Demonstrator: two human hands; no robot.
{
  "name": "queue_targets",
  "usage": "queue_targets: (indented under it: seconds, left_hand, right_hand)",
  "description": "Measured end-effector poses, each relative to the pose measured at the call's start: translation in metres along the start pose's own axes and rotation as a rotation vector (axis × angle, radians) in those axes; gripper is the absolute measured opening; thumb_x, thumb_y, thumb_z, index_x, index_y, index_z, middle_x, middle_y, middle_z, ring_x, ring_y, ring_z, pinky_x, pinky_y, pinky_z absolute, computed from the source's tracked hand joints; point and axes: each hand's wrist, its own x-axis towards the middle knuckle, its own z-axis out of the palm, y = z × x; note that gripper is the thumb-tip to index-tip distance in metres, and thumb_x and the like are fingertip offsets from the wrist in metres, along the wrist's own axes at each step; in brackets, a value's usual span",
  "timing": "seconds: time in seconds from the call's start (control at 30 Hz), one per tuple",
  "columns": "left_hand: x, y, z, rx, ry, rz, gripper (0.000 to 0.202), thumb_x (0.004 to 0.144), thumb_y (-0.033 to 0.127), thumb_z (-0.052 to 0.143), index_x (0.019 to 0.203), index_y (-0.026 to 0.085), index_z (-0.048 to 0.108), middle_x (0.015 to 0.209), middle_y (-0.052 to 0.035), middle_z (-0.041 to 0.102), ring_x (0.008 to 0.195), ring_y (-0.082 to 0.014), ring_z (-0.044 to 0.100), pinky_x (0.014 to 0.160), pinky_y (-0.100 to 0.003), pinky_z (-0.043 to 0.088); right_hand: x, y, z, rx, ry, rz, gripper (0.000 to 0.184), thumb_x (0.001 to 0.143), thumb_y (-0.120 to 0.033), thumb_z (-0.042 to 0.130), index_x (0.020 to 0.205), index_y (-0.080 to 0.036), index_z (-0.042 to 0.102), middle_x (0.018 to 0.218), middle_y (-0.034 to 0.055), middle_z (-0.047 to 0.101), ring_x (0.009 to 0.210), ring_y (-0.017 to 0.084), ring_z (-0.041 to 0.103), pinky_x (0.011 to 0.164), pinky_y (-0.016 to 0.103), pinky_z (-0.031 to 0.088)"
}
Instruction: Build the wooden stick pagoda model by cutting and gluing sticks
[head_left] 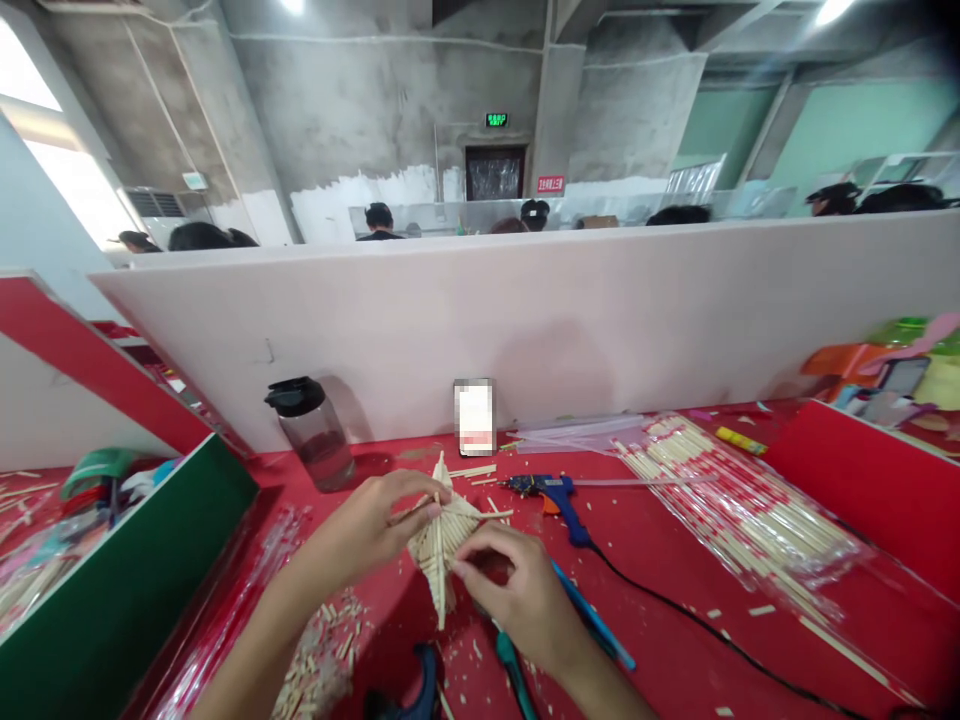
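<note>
Between my hands is a pale model built from thin wooden sticks (438,555), with pointed ends and sticks jutting out of it. My left hand (394,515) grips its upper left side with thumb and fingers. On the lower right side, my right hand (510,580) pinches at its edge; whether a separate small piece sits in that pinch I cannot make out. A blue glue gun (555,495) with a clear glue stick lies just beyond my right hand. Near my right wrist are a blue pen-like tool (596,615) and a green-handled tool (511,665).
Packs of wooden sticks (735,490) lie at the right, with the glue gun's black cord (675,605) in front. Stick offcuts (322,640) litter the red table. A bottle (311,435) and a phone-like device (475,417) stand by the white partition (420,320). Several people are behind it.
</note>
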Motion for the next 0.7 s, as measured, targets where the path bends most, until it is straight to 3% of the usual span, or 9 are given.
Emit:
queue_targets:
  seconds: [0.27,0.43,0.7]
  left_hand:
    - [-0.007,0.011,-0.002,0.074,-0.029,-0.027,0.025,0.094,0.037,0.058,0.116,0.026,0.062,0.119,-0.0058,0.069,0.108,-0.0236,0.064,0.098,-0.041,0.05]
    - [-0.01,0.016,0.005,0.16,-0.032,0.008,0.04,0.086,0.031,0.067,0.123,0.026,0.054,0.125,-0.0072,0.064,0.112,-0.0263,0.06,0.098,-0.044,0.049]
    - [-0.009,0.014,0.016,0.164,-0.003,0.045,0.047,0.081,0.017,0.063,0.126,0.024,0.052,0.125,-0.0077,0.062,0.116,-0.0269,0.057,0.1,-0.044,0.048]
  right_hand:
    - [0.001,-0.005,0.001,-0.005,0.013,-0.023,0.01,0.083,-0.012,0.067,0.08,-0.02,0.072,0.08,0.0014,0.072,0.076,0.016,0.066,0.07,0.022,0.049]
    - [0.002,-0.002,0.003,-0.03,0.033,-0.029,0.013,0.081,-0.01,0.066,0.081,-0.02,0.073,0.082,0.0019,0.073,0.079,0.017,0.068,0.072,0.024,0.05]
    - [0.001,-0.001,0.002,0.084,-0.018,0.07,0.01,0.081,-0.013,0.065,0.085,-0.019,0.071,0.086,0.0035,0.072,0.08,0.017,0.069,0.071,0.024,0.054]
